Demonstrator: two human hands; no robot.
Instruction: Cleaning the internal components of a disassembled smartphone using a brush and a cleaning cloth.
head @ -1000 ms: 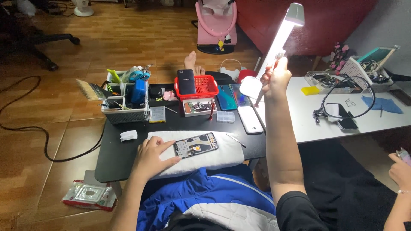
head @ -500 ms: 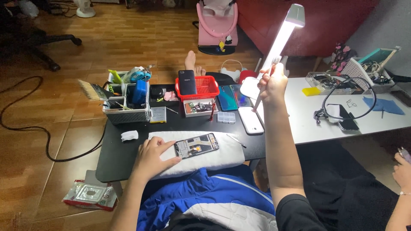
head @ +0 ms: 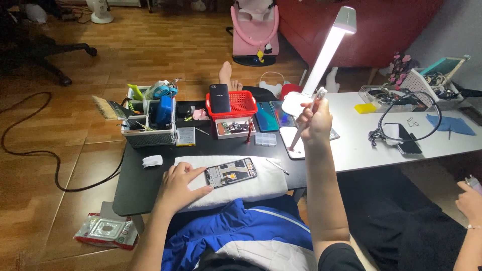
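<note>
My left hand [head: 179, 184] rests flat on a white towel [head: 261, 180] on a black low table [head: 135, 185], its fingers touching the left end of an opened phone frame [head: 230, 171] with exposed parts. My right hand [head: 315, 120] is raised above the table's right edge, closed around a thin screwdriver [head: 303, 121] with a reddish shaft and a pale cap, tip pointing down. Below the tip lies a white phone [head: 292, 141] face down.
A lit white desk lamp [head: 326, 50] stands behind my right hand. A grey tool basket [head: 148, 133], a red basket [head: 241, 103] with a dark phone, a parts tray [head: 234, 126] and several phones crowd the table's back. Another person's hand [head: 470, 200] shows at right.
My right hand has come down and slightly left from near the lamp arm, carrying the screwdriver. The left hand has stayed on the towel.
</note>
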